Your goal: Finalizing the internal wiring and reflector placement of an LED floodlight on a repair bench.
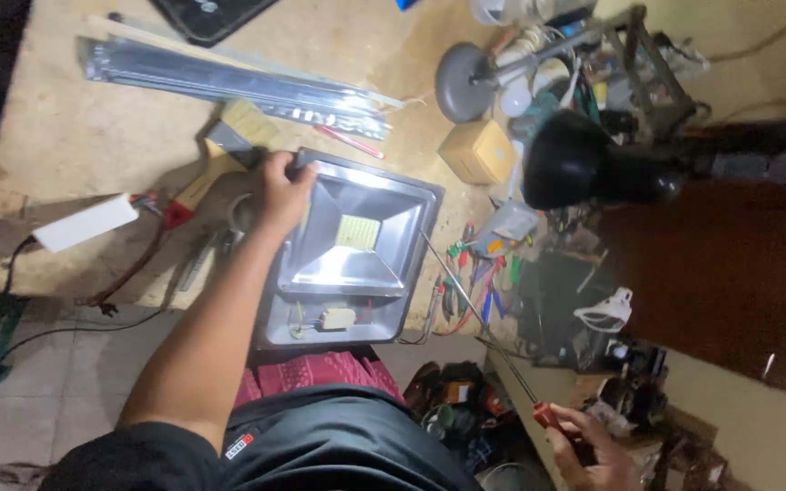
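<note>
So I've got my left hand (282, 193) clamped on the top left corner of the floodlight housing (349, 250), fingers curled over the rim and gripping it tight. The housing sits flat on the edge of the workbench (75, 136), face up, with the shiny reflector (343, 245) sloping down to the yellow LED panel (357, 233) in the middle; the bottom end of the housing hangs out over my lap, and there's a small pale part with thin wires (329, 319) sitting in the lower compartment. My right hand (593, 450) is way off to the lower right, well apart from the light, closed around the red handle of a long screwdriver (484, 323), and its thin shaft runs up diagonally so the tip ends just beside the right edge of the housing. Left of my hand there's a hammer (211, 168) with a wooden handle, a white block (85, 223) and some red-handled pliers (161, 214), all lying on the bench. Further up lies a long silvery strip in clear wrap (229, 84). On the right side a black desk lamp (584, 168) hangs over a heap of bits, with a small cardboard box (477, 151) near it.
</note>
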